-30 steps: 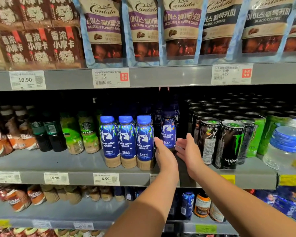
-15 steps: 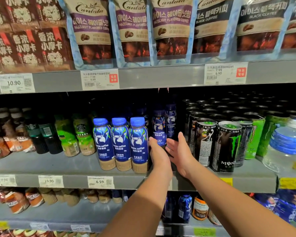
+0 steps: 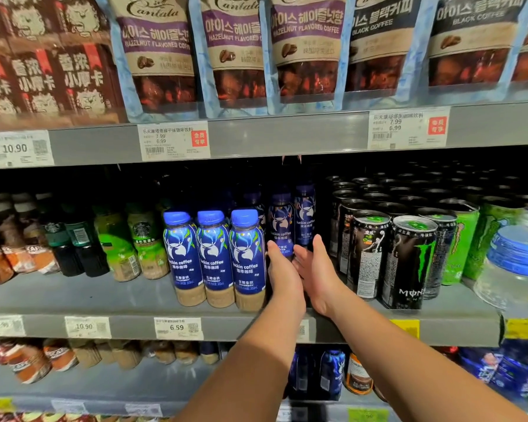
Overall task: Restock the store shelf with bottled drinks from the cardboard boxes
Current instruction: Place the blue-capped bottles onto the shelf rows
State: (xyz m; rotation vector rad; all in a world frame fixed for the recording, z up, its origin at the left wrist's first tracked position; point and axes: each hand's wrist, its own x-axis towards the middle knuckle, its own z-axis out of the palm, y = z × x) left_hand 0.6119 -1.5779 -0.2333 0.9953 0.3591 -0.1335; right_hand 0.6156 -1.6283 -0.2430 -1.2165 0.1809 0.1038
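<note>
Both hands have drawn closer together than a second ago, narrowing the gap around the dark blue bottle (image 3: 281, 222). At far left on the middle shelf (image 3: 73, 295) stand green-labelled bottles (image 3: 144, 239), then three blue-capped coffee bottles (image 3: 214, 257) in a row at the front edge. Just right of them the left hand (image 3: 285, 278) reaches in, its fingers (image 3: 272, 249) straight and pressed together against the dark blue bottle's lower left side. That bottle stands upright, set back from the front row, with another like it (image 3: 304, 208) behind. The right hand (image 3: 319, 274) faces it palm-inward, fingers straight and together; whether they touch it is unclear. Black cans (image 3: 409, 263) stand further right.
</note>
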